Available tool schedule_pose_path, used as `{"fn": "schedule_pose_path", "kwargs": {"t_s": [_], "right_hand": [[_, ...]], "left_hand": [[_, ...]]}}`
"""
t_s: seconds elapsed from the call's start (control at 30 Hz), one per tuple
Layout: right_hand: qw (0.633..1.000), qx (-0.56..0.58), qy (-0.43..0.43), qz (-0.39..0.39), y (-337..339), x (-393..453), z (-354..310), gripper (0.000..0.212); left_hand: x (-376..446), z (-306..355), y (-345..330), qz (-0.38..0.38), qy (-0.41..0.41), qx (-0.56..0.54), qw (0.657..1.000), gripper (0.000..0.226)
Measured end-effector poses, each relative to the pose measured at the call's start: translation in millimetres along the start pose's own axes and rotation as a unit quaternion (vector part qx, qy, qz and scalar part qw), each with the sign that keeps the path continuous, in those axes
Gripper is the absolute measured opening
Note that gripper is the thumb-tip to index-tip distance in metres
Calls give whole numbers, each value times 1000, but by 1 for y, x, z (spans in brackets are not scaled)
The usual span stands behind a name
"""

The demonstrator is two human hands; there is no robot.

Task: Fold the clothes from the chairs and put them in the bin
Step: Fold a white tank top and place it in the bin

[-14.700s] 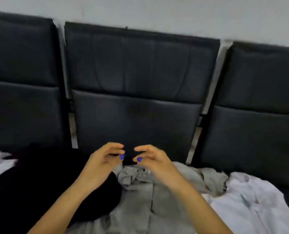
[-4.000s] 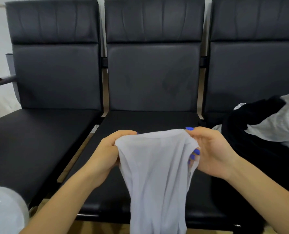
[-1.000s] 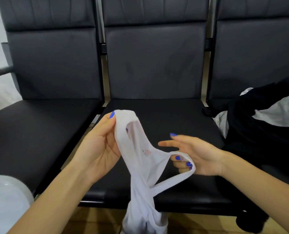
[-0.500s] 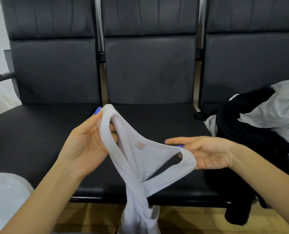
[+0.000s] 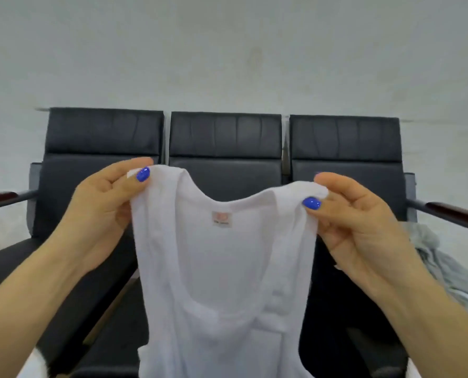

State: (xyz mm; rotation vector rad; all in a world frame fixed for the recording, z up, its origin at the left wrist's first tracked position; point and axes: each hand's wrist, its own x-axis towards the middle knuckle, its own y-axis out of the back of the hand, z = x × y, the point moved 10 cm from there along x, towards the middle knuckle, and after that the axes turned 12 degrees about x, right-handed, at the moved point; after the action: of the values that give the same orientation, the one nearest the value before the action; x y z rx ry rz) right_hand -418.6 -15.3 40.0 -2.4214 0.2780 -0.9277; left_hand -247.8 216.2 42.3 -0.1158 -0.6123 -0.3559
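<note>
The vest [image 5: 221,268] hangs at frame centre, held up in front of the chairs [image 5: 224,140]. The left hand [image 5: 104,211], at 9 o'clock of it, pinches one strap between thumb and fingers; the right hand [image 5: 355,227], at 3 o'clock, pinches the other. A label [image 5: 221,219] shows inside the neckline. Grey clothes [image 5: 440,263] lie at 4 o'clock on the right chair.

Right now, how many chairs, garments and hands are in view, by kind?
Chairs: 3, left, middle, right
Garments: 2, white vest, grey cloth
Hands: 2, left hand, right hand
Total: 7
</note>
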Motion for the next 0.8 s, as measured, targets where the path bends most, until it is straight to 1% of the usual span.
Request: {"fn": "schedule_pose_path", "kwargs": {"t_s": [0.07,0.13,0.17,0.2,0.23,0.27,0.33,0.4,0.47,0.5,0.57,0.6,0.67,0.73,0.8], "right_hand": [[989,-136,62,3,-6,-5,-24,27],[970,-221,102,6,-17,-9,-42,25],[957,-260,122,25,-19,-10,-49,21],[947,-286,141,29,-19,-10,-54,20],[939,-306,150,35,-19,-10,-56,25],[931,-327,160,38,-17,-11,-55,26],[909,-380,164,42,-19,-13,-54,24],[897,-415,142,51,-12,-11,-47,19],[888,-444,100,57,-4,-9,-38,16],[884,-457,78,58,0,-8,-33,16],[875,-480,39,39,3,-8,-25,18],[879,-476,17,22,3,-8,-20,24],[899,-436,-43,-11,5,-10,-7,36],[911,-405,-78,-20,10,-12,1,38],[908,-412,-73,-6,16,-11,2,35]], "left_hand": [[-1,27,8,17,-33,45,998,29],[-2,47,11,19,-57,109,992,22],[-4,54,10,18,-71,169,983,19],[-7,60,11,18,-84,241,967,19],[-9,66,12,24,-94,300,949,17],[-11,70,13,31,-98,336,936,15],[-14,73,14,31,-106,360,926,15],[-15,70,13,24,-104,371,923,21],[-14,64,13,18,-90,376,922,14],[-14,61,13,18,-89,383,919,15],[-14,56,14,24,-87,385,919,13],[-13,54,15,31,-84,378,921,11],[-12,48,19,43,-84,371,924,10],[-12,42,21,50,-83,379,920,9],[-12,36,23,53,-84,373,923,12]]}}
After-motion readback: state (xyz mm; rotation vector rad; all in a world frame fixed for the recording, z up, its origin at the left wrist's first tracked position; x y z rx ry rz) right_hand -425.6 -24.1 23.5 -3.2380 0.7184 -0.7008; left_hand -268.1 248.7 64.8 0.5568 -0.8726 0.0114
